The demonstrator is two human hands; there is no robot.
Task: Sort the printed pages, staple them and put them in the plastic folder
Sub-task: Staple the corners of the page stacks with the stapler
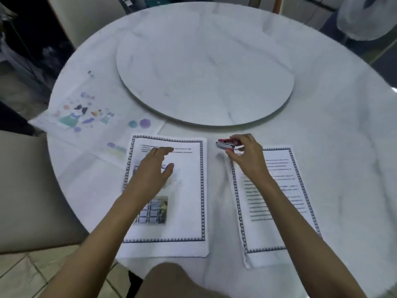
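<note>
1. The turntable (204,61) fills the middle of the table (343,147). Everything in use lies on its near side, probably to stay within easy reach.
2. The left pile (189,201) sits just below the turntable's near rim, and the right pile (281,211) lies nearer and to the right. They are kept apart, likely so the sorted sets do not mix.
3. The left hand (150,171) is spread flat, fingers straight, over the left pile's upper half, seemingly to steady it. Whether it presses down I cannot tell.
4. The right hand (247,155) curls round a red-and-grey stapler (224,144) close under the turntable's near rim. Its nose points at the left pile's top corner, so stapling looks like the step in hand.
5. The folder (86,117), clear with coloured prints, lies left of the turntable, set aside until the pages are stapled.
</note>
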